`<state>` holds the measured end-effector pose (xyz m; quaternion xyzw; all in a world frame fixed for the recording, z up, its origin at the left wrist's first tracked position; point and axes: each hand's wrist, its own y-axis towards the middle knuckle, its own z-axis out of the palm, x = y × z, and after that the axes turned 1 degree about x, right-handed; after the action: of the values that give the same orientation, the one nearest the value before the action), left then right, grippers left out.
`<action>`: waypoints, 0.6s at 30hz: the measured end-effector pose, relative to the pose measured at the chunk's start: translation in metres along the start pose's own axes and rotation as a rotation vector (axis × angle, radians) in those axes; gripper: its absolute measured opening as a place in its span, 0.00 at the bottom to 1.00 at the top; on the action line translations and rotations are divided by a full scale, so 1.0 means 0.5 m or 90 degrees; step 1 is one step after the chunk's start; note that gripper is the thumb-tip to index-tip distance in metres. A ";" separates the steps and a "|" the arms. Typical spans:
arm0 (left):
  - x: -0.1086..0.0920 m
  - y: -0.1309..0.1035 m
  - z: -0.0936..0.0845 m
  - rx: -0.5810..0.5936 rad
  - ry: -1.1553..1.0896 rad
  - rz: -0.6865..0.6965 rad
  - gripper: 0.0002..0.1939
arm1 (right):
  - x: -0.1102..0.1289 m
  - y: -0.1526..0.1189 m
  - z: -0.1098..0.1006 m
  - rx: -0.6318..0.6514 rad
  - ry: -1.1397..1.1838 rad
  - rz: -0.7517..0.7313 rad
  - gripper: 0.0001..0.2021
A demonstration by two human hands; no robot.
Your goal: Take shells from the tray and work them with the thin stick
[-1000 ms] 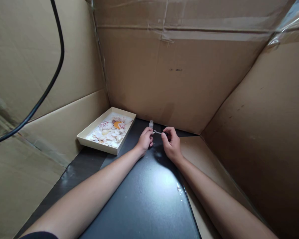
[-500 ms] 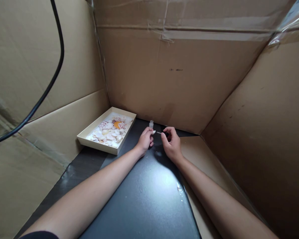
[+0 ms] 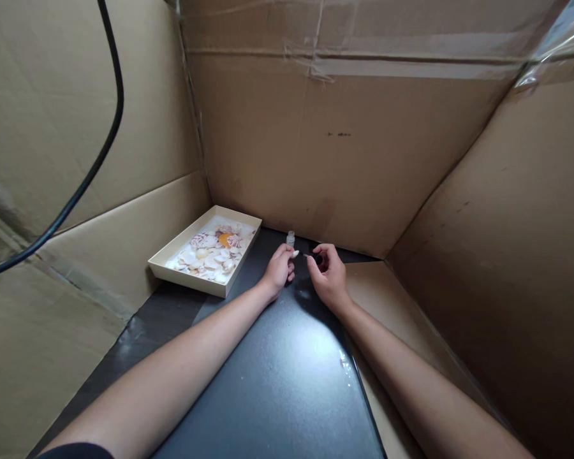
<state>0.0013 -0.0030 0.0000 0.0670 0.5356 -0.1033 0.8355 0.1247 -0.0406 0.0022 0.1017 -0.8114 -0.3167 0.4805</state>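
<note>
Between the thumb and fingers of my left hand (image 3: 279, 268) is a small white seashell (image 3: 295, 254), its end sticking out to the right. My right hand (image 3: 329, 275) is closed around a thin applicator stick (image 3: 306, 255), with a dark, cap-like part partly hidden behind the fingers. The stick's tip points left at the shell, and a small gap separates them. Just behind my left fingertips stands a small clear glass bottle (image 3: 291, 237), its lower part partly covered by the hand.
A shallow cream tray (image 3: 186, 284) to the left holds several seashells, white, orange and reddish-striped. Dark table surface (image 3: 268, 382) lies under my forearms. Cardboard walls (image 3: 287, 140) rise around it, and a flat cardboard sheet (image 3: 377, 287) lies at right. A black cable (image 3: 117, 115) hangs at upper left.
Less of the applicator stick shows beyond my right fingers, and its tip looks shorter and darker. My right thumb has shifted slightly left. The left hand, shell, bottle and tray stay put.
</note>
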 end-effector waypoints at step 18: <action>0.002 0.001 -0.001 0.004 0.007 0.011 0.05 | 0.001 0.000 0.000 0.004 -0.001 -0.014 0.06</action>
<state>0.0013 -0.0026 -0.0011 0.0748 0.5395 -0.0970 0.8330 0.1244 -0.0408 0.0027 0.1123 -0.8115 -0.3194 0.4763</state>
